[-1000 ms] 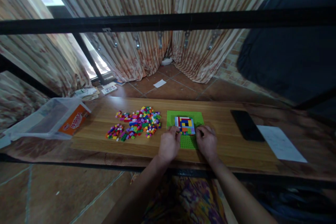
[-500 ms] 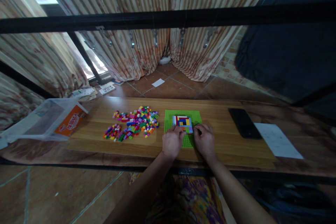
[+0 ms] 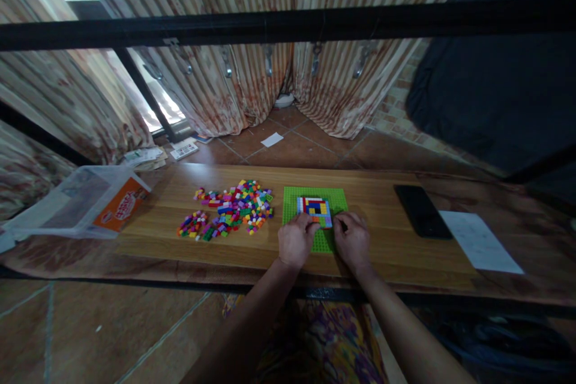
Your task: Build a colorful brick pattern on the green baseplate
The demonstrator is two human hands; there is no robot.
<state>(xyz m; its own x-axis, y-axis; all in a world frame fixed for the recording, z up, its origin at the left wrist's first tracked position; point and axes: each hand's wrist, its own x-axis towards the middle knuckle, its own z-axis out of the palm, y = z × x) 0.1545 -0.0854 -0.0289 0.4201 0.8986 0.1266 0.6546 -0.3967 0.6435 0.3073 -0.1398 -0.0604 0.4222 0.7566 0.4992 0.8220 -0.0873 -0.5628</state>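
Observation:
A green baseplate [image 3: 335, 197] lies on the wooden board [image 3: 387, 246], bearing a small square of coloured bricks [image 3: 314, 206]. My left hand [image 3: 294, 241] rests on the plate's near left part, fingers curled, fingertips at the front edge of the brick square. My right hand [image 3: 351, 239] sits at the plate's near right corner, fingers curled too, touching the square's right front corner. What the fingertips pinch, if anything, is too small to see. A heap of loose coloured bricks [image 3: 233, 207] lies left of the plate.
A clear plastic box with an orange label [image 3: 85, 202] lies tipped at the board's left end. A black phone [image 3: 422, 210] and a white paper sheet [image 3: 479, 241] lie to the right. A black bar [image 3: 288, 21] crosses overhead; curtains hang behind.
My left hand crept a little toward the brick square's front edge. My right hand stayed put. The view shifted slightly.

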